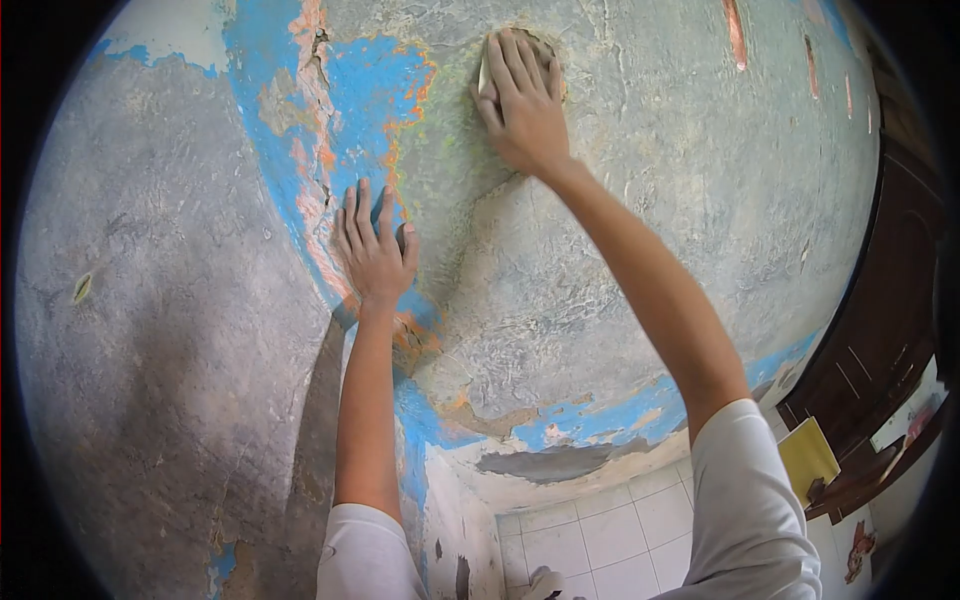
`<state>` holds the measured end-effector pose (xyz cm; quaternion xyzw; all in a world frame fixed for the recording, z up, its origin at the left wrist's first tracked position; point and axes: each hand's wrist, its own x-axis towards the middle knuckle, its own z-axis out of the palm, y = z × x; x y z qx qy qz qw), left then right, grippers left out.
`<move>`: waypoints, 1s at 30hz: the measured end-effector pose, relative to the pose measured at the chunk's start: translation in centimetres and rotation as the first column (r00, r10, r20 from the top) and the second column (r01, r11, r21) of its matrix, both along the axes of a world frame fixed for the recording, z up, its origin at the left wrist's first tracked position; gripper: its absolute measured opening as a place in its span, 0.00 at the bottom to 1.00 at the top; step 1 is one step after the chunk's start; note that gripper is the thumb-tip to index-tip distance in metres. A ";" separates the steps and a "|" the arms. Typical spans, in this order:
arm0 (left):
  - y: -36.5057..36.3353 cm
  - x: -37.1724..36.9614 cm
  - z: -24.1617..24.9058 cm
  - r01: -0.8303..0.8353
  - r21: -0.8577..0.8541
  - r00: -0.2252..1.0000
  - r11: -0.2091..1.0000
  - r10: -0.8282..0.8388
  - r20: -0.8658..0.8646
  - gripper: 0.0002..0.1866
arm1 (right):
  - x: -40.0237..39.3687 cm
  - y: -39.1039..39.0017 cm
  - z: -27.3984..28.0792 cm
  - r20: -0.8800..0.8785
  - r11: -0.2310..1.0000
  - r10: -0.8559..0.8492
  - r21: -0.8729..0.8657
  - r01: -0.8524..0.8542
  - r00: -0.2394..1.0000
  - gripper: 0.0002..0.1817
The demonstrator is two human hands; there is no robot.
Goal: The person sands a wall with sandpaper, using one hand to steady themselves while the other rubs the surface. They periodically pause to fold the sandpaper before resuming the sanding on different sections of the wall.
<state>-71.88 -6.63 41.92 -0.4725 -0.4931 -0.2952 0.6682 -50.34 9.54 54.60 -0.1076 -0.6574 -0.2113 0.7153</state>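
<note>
My right hand [527, 112] lies flat against the upper wall, fingers together and pointing up. Under it is what looks like a piece of sandpaper [485, 76]; only a pale edge shows beside the index finger, and the rest is covered by the hand. Lower and to the left, my left hand [374, 255] rests with spread fingers on the blue painted patch [365, 100] near a cracked corner, holding nothing. Around both hands the wall [620, 280] is rough grey plaster with flaking blue, orange and greenish paint remains.
A crack [322, 120] runs down the corner between the two wall faces. White floor tiles [610, 535] show below. At the right stand dark wooden furniture [855, 300] and a yellow flat object [809, 460]. Reddish gouges [735, 35] mark the upper right wall.
</note>
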 end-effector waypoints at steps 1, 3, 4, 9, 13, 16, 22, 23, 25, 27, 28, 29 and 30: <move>0.2 -0.2 0.0 0.012 0.002 1.000 1.000 -0.012 -0.002 0.28 | 0.0 -0.2 -2.2 0.000 1.000 -0.006 -0.016 0.006 1.000 0.36; 0.4 -0.7 -0.2 0.037 0.009 0.999 0.999 -0.037 0.000 0.28 | 0.4 -0.9 -7.8 0.034 0.995 -0.029 -0.093 0.032 0.999 0.37; 0.3 -0.5 -0.3 0.019 0.006 1.000 1.000 -0.019 0.001 0.28 | 0.8 -1.3 -11.1 0.065 0.987 -0.041 -0.155 0.051 0.997 0.37; 0.2 -0.4 0.0 0.020 0.012 1.000 1.000 -0.020 -0.022 0.27 | 1.4 -1.8 -15.7 0.160 0.978 -0.073 -0.182 0.102 0.984 0.36; -0.1 -0.2 -0.2 -0.010 -0.001 1.000 1.000 0.010 0.003 0.27 | 0.7 -0.8 -3.1 0.054 0.998 -0.041 0.042 0.039 0.998 0.33; 0.1 -0.1 0.1 -0.004 0.007 1.000 1.000 0.004 0.001 0.28 | 0.5 -0.8 1.3 -0.018 0.993 -0.121 0.011 0.122 0.992 0.32; 0.1 -0.3 -0.3 0.001 0.008 1.000 1.000 -0.001 0.016 0.28 | 1.2 -2.5 -11.1 0.301 0.997 -0.072 0.048 0.061 0.951 0.34; 0.2 -0.4 -0.3 -0.005 0.009 1.000 1.000 0.005 0.014 0.28 | 1.6 -2.8 -12.6 0.335 0.997 -0.068 0.044 0.056 0.940 0.33; 0.3 -0.3 0.0 0.003 0.010 1.000 1.000 -0.003 0.008 0.28 | 2.3 -3.2 -13.5 0.390 0.998 -0.064 0.045 0.050 0.918 0.33; 0.2 -0.1 -0.1 0.027 0.010 1.000 1.000 -0.027 0.013 0.28 | 1.7 -2.2 -9.0 0.325 0.990 -0.095 0.132 0.055 0.941 0.31; 0.0 0.0 -0.3 0.024 0.004 1.000 1.000 -0.024 0.013 0.28 | 1.3 -1.8 -5.9 0.294 0.984 -0.106 0.171 0.057 0.950 0.31; 0.0 0.0 -0.3 0.023 0.003 1.000 1.000 -0.023 0.013 0.28 | 1.0 -1.5 -2.8 0.225 0.982 -0.113 0.176 0.074 0.968 0.30; 0.2 -0.1 -0.1 0.023 0.007 1.000 1.000 -0.023 0.013 0.28 | 0.7 -1.1 0.1 0.154 0.979 -0.121 0.183 0.092 0.981 0.29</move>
